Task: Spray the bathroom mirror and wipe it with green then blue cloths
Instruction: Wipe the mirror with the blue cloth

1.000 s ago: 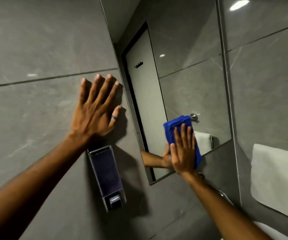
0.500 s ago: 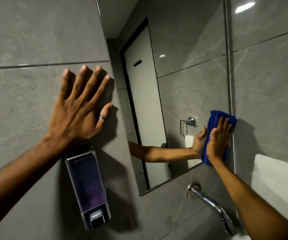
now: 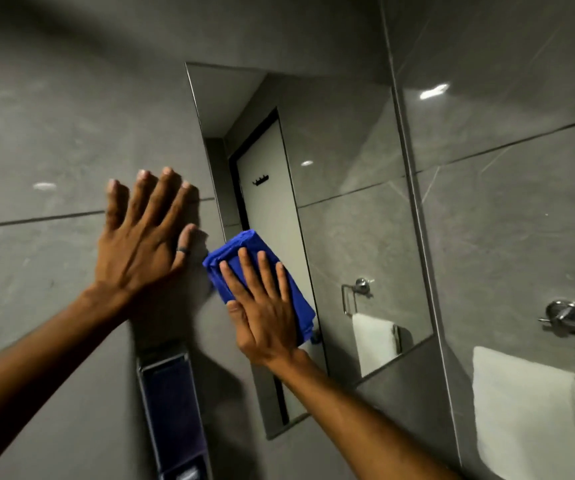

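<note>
Pressing a folded blue cloth (image 3: 260,271) flat against the left edge of the frameless wall mirror (image 3: 348,220), the right hand (image 3: 267,313) spreads open-fingered; the left hand (image 3: 140,244), fingers splayed, braces on grey tile (image 3: 36,150).

A: What hangs on the grey tiled wall (image 3: 54,109) at lower left?
B: A soap dispenser (image 3: 171,417), dark and clear-fronted.
A: And on the right?
B: A white towel (image 3: 525,414) draped over a chrome rail (image 3: 570,323), its bracket just above the towel.
</note>
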A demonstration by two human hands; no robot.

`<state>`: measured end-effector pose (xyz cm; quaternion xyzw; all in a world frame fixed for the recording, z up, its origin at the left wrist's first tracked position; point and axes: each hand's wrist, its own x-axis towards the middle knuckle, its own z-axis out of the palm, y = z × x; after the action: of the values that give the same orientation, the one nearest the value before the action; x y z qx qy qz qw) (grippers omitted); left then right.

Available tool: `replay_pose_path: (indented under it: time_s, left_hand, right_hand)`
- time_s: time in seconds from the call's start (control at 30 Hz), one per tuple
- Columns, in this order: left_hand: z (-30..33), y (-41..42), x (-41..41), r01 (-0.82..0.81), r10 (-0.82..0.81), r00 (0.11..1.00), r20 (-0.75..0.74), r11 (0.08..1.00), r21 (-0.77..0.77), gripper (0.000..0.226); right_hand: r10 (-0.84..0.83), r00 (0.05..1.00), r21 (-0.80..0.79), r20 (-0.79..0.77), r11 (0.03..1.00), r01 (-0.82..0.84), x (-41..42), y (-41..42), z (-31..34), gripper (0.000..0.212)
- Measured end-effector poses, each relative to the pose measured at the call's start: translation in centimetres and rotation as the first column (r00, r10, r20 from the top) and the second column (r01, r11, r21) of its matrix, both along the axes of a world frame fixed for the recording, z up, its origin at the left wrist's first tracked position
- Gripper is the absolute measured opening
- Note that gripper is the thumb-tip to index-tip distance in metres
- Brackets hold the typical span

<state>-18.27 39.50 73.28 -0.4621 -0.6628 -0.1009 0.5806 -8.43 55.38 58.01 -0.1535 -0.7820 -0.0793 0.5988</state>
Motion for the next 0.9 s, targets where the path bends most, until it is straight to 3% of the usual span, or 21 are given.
replay_pose_path:
  time_s: [0.1,0.2,0.37,0.6,0.73,0.9]
  left_hand:
    - [3.0,0.2,0.1,-0.024,0.024,1.0,0.001,1.0,0.001,0.079]
    - [2.9,0.7,0.2,-0.019,0.021,0.998,-0.051,0.999,0.033,0.078]
    - [2.6,1.3,-0.7,-0.01,0.019,0.993,-0.114,0.997,0.082,0.076]
    - [2.6,1.5,-1.2,-0.041,0.058,0.986,-0.159,0.993,0.11,0.076]
    - [2.6,1.7,-1.3,-0.031,0.048,0.986,-0.157,0.994,0.107,0.076]
    - [2.7,1.7,-1.0,-0.043,0.059,0.988,-0.145,0.993,0.11,0.079]
  right_hand:
    - [-0.046,0.996,0.023,-0.07,0.999,0.048,1.2,3.4,3.8,0.06]
    - [-0.135,0.979,-0.067,-0.152,0.99,0.126,4.0,8.1,6.1,0.063]
    - [-0.097,0.952,-0.312,-0.29,0.95,0.002,10.4,17.8,6.9,0.058]
    - [-0.262,0.854,-0.572,-0.449,0.819,-0.05,14.7,25.5,5.4,0.061]
    - [-0.236,0.87,-0.496,-0.433,0.868,-0.011,11.3,20.1,6.0,0.064]
    - [-0.228,0.93,-0.159,-0.287,0.969,0.188,2.6,7.7,7.9,0.066]
